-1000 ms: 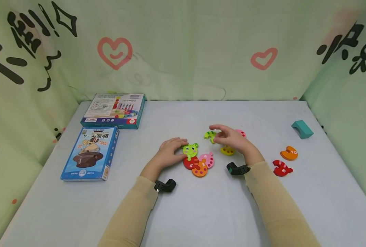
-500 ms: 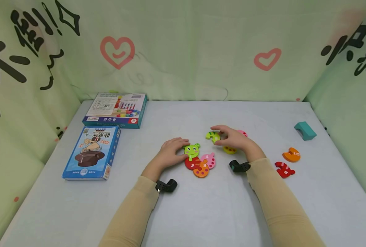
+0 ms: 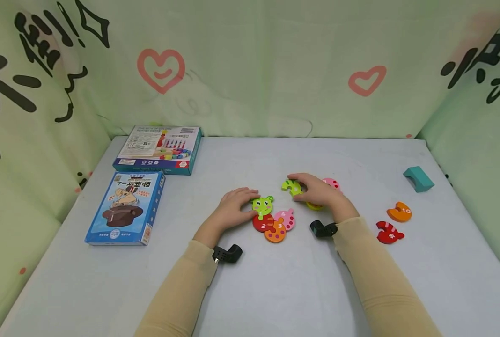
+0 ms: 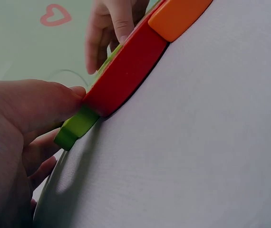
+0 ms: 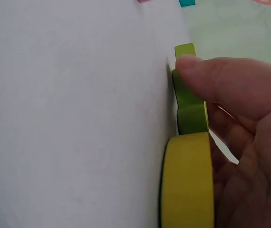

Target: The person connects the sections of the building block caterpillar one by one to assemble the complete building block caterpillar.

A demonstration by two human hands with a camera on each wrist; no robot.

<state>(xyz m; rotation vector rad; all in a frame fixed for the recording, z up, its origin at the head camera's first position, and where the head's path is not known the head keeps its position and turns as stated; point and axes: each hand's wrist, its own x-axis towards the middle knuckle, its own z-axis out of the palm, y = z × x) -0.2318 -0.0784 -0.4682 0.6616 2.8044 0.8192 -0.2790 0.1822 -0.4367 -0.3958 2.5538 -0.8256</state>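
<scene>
My left hand [image 3: 232, 208] holds a green puzzle piece with a smiling face [image 3: 262, 205], thumb at its near edge and fingers at the far side. Joined on below are a red piece marked 2 [image 3: 261, 223], an orange piece marked 3 [image 3: 275, 233] and a pink piece marked 4 [image 3: 287, 216]. My right hand [image 3: 317, 189] pinches a green striped puzzle piece [image 3: 290, 186]; in the right wrist view the thumb presses that piece's green edge [image 5: 191, 116]. A yellow piece [image 5: 188, 180] adjoins it, mostly hidden under the hand in the head view. Beyond the knuckles shows a pink dotted piece [image 3: 332, 182].
To the right lie an orange piece marked 10 [image 3: 399, 212], a red striped piece [image 3: 389, 233] and a teal arch block [image 3: 419, 179]. A blue box [image 3: 124, 208] and a flat game box [image 3: 157, 149] sit at the left. Fabric walls [image 3: 258, 70] enclose the table.
My right hand's fingers have come together onto the green striped piece, from spread above it. My left hand has stayed in place. The head view has shifted slightly.
</scene>
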